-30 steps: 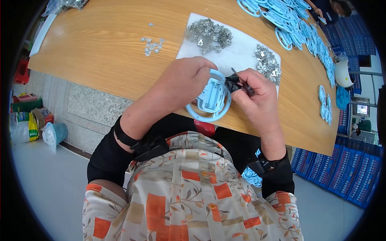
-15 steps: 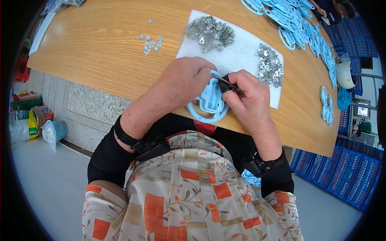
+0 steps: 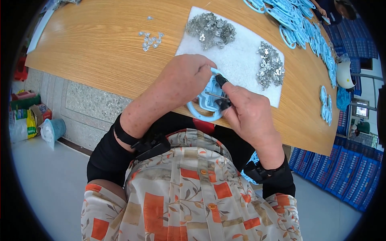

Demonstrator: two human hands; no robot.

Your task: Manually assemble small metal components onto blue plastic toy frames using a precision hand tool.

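A: Nearest the body?

B: Both hands meet at the near edge of the table [image 3: 100,52]. Left hand [image 3: 183,82] curls its grip closed over the top of a light blue plastic ring part [image 3: 207,105]. The part hangs half over the table edge, above the lap.

A: Right hand?

B: Right hand [image 3: 249,116] grips shut on a small black-handled tool [image 3: 222,91], its thin metal tip laid across the blue part's centre.

A: Beyond the hands?

B: A white foam sheet [image 3: 241,60] lies on the table, just behind the part. Two heaps of small metal clips sit on it: one heap [image 3: 210,29] at the far left corner, another heap [image 3: 270,69] at the right side.

A: Off the sheet?

B: A few loose clips [image 3: 149,39] lie on bare wood to the left. Far right, a long pile of blue ring parts [image 3: 299,26] runs along the table's far edge.
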